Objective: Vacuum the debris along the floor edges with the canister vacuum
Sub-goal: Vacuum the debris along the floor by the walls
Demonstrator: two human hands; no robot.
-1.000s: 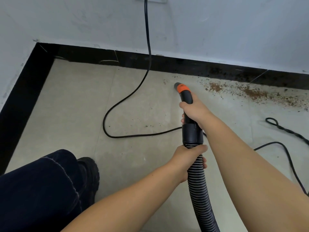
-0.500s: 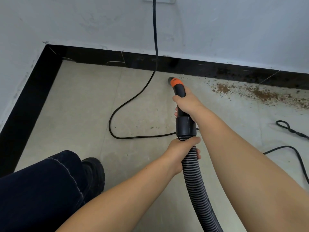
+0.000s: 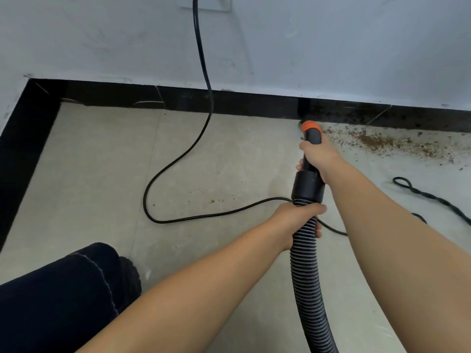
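A black ribbed vacuum hose (image 3: 305, 271) runs up from the bottom edge to a black handle tube with an orange-ringed nozzle (image 3: 310, 127). The nozzle tip sits on the beige floor right against the black baseboard (image 3: 229, 103). My right hand (image 3: 319, 156) grips the tube just behind the orange ring. My left hand (image 3: 297, 221) is closed around the ribbed hose below the black collar. Brown debris (image 3: 377, 142) lies scattered along the baseboard, just right of the nozzle. The canister itself is out of view.
A black power cord (image 3: 201, 59) hangs from a wall socket, loops over the floor and passes under the hose. Another twisted black cord (image 3: 420, 192) lies at the right. My dark trouser leg and shoe (image 3: 76, 289) are at lower left. The room corner is at upper left.
Both hands have pushed the nozzle forward and to the right, from the open floor up to the baseboard, beside the left end of the debris. Both grips are unchanged.
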